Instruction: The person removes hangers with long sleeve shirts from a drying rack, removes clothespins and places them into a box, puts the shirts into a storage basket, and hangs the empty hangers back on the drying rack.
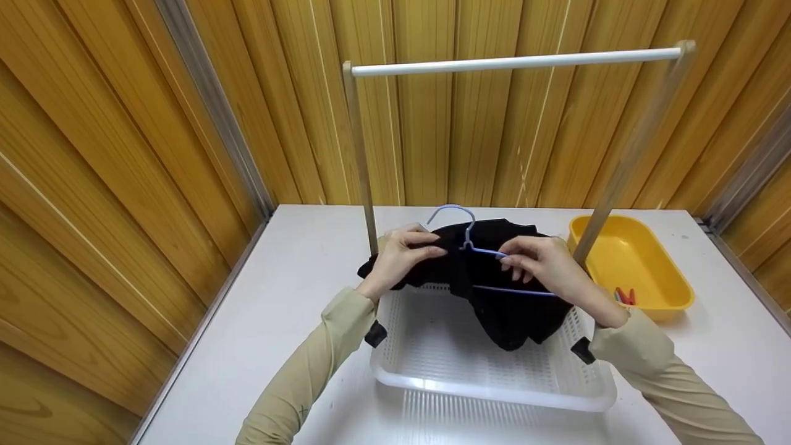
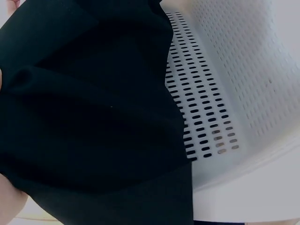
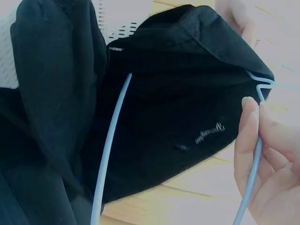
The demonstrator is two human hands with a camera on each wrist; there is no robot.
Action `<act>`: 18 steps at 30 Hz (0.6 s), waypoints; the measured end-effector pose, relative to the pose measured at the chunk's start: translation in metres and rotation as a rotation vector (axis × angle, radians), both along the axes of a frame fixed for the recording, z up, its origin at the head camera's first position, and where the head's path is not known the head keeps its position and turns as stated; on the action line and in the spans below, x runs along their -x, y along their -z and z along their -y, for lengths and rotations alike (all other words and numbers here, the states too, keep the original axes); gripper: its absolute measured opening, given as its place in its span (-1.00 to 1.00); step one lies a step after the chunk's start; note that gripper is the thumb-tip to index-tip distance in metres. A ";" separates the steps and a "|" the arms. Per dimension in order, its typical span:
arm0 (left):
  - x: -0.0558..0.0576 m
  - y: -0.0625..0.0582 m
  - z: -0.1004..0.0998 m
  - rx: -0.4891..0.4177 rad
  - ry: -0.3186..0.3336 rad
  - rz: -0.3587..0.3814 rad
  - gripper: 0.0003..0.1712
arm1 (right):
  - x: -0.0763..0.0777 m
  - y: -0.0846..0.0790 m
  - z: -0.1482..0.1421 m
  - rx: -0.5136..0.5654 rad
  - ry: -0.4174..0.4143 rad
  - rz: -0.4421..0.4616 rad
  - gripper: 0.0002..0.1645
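Observation:
A black garment (image 1: 519,321) hangs bunched over a white basket, with a blue hanger (image 3: 108,150) partly inside it. My left hand (image 1: 398,256) pinches the cloth left of the hook. With thumb and fingers, my right hand (image 1: 541,262) grips the hanger's right shoulder close to the hook. In the right wrist view, white lettering shows on the garment's inner side, and the hanger's lower bar crosses in front of the cloth. Dark cloth (image 2: 93,122) fills much of the left wrist view. The hanger's left shoulder is mostly hidden by the garment.
The white perforated basket (image 1: 488,395) sits under the garment. A rack with a white top bar (image 1: 513,63) and two uprights stands around it. To the right is a yellow tub (image 1: 642,266) holding a red clip (image 1: 625,296). Wood-patterned walls enclose the table (image 1: 278,272).

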State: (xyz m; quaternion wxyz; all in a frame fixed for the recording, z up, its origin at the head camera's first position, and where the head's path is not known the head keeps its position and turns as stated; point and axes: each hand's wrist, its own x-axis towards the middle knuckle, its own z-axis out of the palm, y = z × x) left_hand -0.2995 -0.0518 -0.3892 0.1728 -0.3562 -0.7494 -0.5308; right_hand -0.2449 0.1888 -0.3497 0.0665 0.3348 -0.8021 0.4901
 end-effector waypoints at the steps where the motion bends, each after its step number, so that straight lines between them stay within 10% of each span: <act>1: 0.006 0.006 0.001 0.003 -0.020 -0.006 -0.80 | 0.000 0.000 -0.002 0.006 0.001 -0.012 -0.89; 10: 0.038 0.040 0.008 -0.048 -0.224 -0.077 -0.81 | -0.002 -0.005 -0.019 0.027 0.059 -0.053 -0.90; 18: 0.029 0.027 0.012 -0.063 -0.320 -0.038 -0.81 | 0.000 -0.010 -0.043 0.050 0.065 -0.065 -0.87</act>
